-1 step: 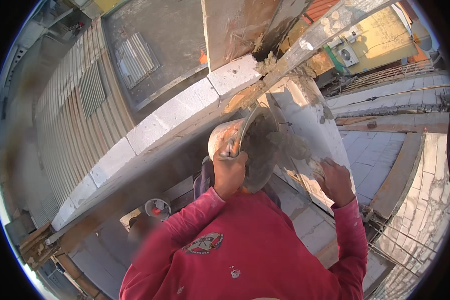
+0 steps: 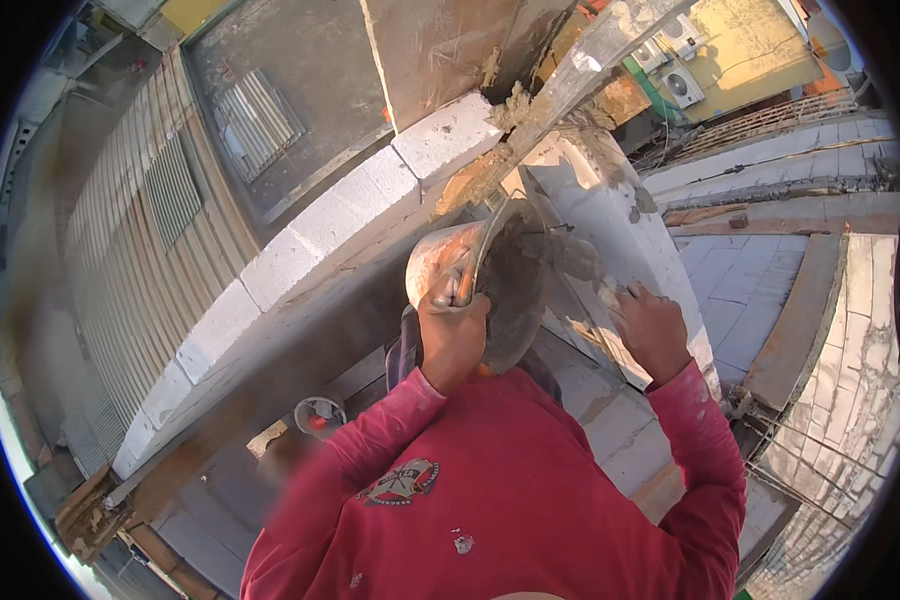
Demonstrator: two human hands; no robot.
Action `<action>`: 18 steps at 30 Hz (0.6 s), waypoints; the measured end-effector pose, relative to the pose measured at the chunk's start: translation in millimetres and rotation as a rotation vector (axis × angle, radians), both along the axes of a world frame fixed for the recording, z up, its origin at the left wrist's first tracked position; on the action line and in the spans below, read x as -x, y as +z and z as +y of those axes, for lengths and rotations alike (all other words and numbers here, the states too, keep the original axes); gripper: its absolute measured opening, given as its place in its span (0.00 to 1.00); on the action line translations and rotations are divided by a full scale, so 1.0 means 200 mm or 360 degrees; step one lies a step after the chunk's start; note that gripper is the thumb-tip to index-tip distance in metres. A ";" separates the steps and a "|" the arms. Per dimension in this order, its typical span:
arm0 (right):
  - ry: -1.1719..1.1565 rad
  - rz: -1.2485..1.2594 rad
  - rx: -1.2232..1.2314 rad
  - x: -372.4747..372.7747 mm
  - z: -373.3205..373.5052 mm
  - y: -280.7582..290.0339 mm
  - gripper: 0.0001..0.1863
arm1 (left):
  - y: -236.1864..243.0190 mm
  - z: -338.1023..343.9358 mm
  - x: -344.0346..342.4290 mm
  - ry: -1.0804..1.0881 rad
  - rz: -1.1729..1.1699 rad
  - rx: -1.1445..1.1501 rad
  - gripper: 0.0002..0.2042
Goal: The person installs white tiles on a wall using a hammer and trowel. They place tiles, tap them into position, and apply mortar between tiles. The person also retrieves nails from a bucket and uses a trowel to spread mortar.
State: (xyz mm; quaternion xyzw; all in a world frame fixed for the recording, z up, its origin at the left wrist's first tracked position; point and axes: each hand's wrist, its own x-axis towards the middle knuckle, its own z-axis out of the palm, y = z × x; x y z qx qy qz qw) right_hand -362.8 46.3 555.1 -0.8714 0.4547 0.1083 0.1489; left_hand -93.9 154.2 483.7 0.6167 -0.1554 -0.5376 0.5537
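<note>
My left hand is closed around an orange grip at the near left side of a bucket, which is tilted with its mouth to the right. Wet grey mortar coats its inside. In my right hand, fingers wrapped, is a trowel smeared with mortar; its blade reaches over the right edge of the bucket's mouth. Most of the trowel's handle is hidden by my fingers. Whether the blade touches the mortar, I cannot tell.
A low wall of white blocks curves along the left. Ahead, a mortar-spattered beam slants over the block corner. A white wall stands to the right. A small bucket sits below left; thin metal rods jut out at right.
My right hand and the trowel have moved slightly away from me and closer to the bucket. The left hand keeps its hold, and the whole view has shifted a little.
</note>
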 end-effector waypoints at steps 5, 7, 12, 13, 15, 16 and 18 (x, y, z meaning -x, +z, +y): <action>0.0210 0.0350 0.0064 -0.23 -0.03 -0.22 0.16 | 0.03 -0.05 -0.03 -0.0178 -0.0339 0.0319 0.13; 0.0247 0.0149 -0.0096 -0.21 -0.05 -0.24 0.19 | 0.09 -0.06 -0.07 -0.0228 -0.0286 0.0307 0.16; -0.0030 -0.0516 -0.0769 -0.28 0.14 -0.37 0.25 | 0.14 -0.08 -0.19 -0.0117 -0.0071 0.0482 0.11; -0.0139 -0.0671 -0.0932 -0.32 0.21 -0.38 0.28 | 0.13 -0.07 -0.22 -0.0110 -0.0025 0.0495 0.11; -0.0215 -0.0821 -0.0844 -0.33 0.30 -0.44 0.29 | 0.09 -0.04 -0.29 -0.0176 -0.0098 0.0486 0.12; -0.0244 -0.0893 -0.0796 -0.35 0.31 -0.43 0.30 | 0.10 -0.05 -0.30 -0.0090 0.0003 0.0464 0.13; -0.0454 -0.0859 -0.1090 -0.32 0.33 -0.36 0.30 | 0.13 -0.07 -0.30 0.0072 0.0212 0.0420 0.14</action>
